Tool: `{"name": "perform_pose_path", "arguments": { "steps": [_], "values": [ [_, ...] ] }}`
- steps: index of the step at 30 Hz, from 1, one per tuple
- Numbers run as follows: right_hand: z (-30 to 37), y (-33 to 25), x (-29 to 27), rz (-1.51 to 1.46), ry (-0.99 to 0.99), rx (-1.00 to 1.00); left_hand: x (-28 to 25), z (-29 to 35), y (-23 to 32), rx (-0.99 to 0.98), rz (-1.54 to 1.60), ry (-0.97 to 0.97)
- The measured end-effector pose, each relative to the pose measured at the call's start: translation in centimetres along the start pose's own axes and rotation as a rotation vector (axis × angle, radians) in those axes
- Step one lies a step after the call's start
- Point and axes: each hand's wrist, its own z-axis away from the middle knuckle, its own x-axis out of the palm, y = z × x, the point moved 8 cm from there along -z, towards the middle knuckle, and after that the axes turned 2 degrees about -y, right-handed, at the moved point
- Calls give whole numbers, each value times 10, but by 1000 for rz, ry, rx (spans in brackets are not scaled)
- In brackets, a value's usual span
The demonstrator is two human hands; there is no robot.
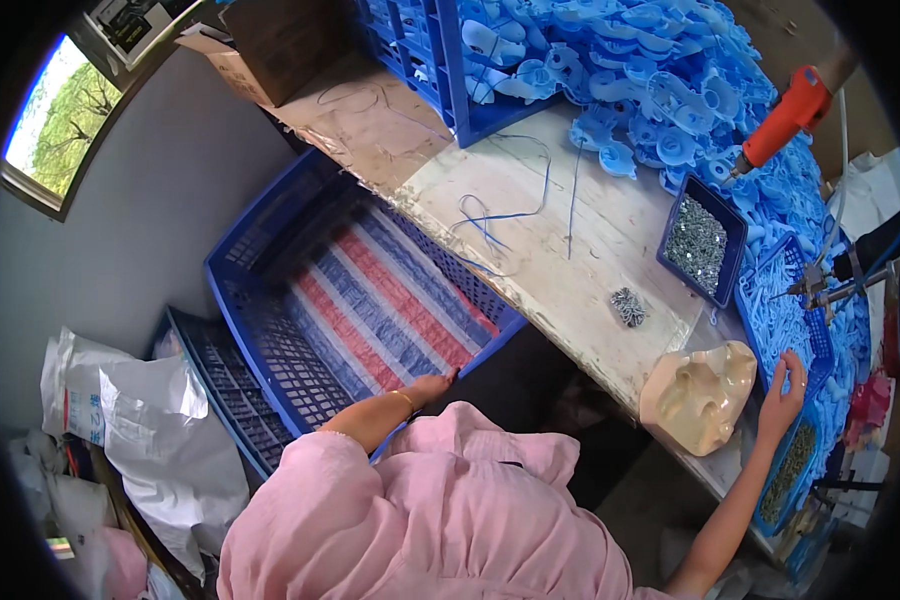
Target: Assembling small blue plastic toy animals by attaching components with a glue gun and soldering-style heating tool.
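Observation:
My left hand [431,388] is at the near corner of a large blue plastic crate [232,300], its fingers closed over the rim. Red, blue and white striped woven sheeting [370,295] lines the crate. On the right, my right hand [784,395] is beside a small blue basket [822,345] of thin light-blue plastic strips [778,300]. Its fingers are slightly apart and I see nothing in them. Left of that hand, a beige moulded fixture [698,395] with hollows sits on the worktable [570,270].
A blue tray of screws [698,240] and a small screw pile [627,307] lie on the table. Behind them, light-blue moulded parts [660,90] are heaped beneath a hanging orange power screwdriver [790,115]. White sacks [160,420] stand at left; a cardboard box [270,50] is at the back.

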Motion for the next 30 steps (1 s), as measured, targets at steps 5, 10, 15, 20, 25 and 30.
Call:
{"name": "perform_pose_path", "arguments": {
  "steps": [5,10,15,20,25,30],
  "values": [
    [24,-10,-33,114,75,-35,-17,-24,10,109,-59,99],
    [98,22,-71,145,216,113,-22,-47,19,194,-26,76],
    [152,45,-60,107,204,278,-27,-29,13,101,-216,-176],
    [170,51,-76,87,309,396,-170,55,131,268,-345,-387],
    [155,25,-62,-21,312,407,-350,184,266,622,78,86],
    [144,13,-45,-61,282,375,-512,262,271,273,-228,2169]
  ]
}}
